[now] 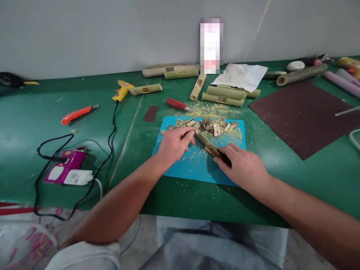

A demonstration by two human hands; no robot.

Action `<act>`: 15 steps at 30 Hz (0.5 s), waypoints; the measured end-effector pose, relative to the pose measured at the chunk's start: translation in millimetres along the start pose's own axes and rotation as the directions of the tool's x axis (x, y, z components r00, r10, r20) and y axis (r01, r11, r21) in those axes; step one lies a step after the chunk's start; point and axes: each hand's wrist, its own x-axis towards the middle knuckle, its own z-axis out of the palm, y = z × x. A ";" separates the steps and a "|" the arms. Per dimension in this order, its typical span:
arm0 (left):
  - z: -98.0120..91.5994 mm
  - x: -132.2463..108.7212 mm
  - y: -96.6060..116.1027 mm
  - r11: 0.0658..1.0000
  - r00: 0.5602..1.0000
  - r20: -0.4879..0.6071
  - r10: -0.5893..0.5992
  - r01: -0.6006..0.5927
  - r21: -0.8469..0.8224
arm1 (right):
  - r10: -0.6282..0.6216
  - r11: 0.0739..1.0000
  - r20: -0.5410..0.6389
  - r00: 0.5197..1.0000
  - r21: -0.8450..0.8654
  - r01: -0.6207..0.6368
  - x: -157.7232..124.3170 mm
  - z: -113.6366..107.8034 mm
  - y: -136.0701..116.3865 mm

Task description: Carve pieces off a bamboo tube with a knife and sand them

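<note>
My right hand (244, 165) is wrapped round the near end of a green bamboo tube (204, 141), which has a rectangular opening cut in its upper side. The tube slants away to the left over a blue mat (180, 168). At its far end my left hand (177, 144) is closed in a pinch; what lies between those fingertips is too small to make out. Just beyond both hands, bamboo chips and shavings (216, 129) are heaped on the mat. A red-handled carving tool (179, 104) lies behind the mat, beside a small piece of brown sandpaper (151, 113).
More bamboo tubes (225, 99) lie at the back, some under white paper (240, 76), near a propped-up phone (211, 47). A large brown sheet (303, 116) is at right. Leftward are an orange utility knife (77, 115), a yellow glue gun (122, 92) and a purple power strip (66, 165) with cords.
</note>
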 end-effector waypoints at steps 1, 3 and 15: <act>0.2 -0.3 -0.3 0.999 1.000 -0.006 0.021 -0.021 0.024 | 0.000 1.000 0.003 1.000 -0.001 0.000 0.0 -0.1 -0.1; 0.3 -0.9 -0.2 0.996 0.998 -0.010 0.065 -0.064 0.066 | 0.001 1.000 0.007 1.000 -0.001 -0.001 0.2 -0.4 -0.4; -2.2 -0.2 1.2 0.969 0.983 0.015 0.184 -0.183 0.168 | -0.019 1.000 -0.031 0.999 -0.005 0.018 -0.1 1.1 0.8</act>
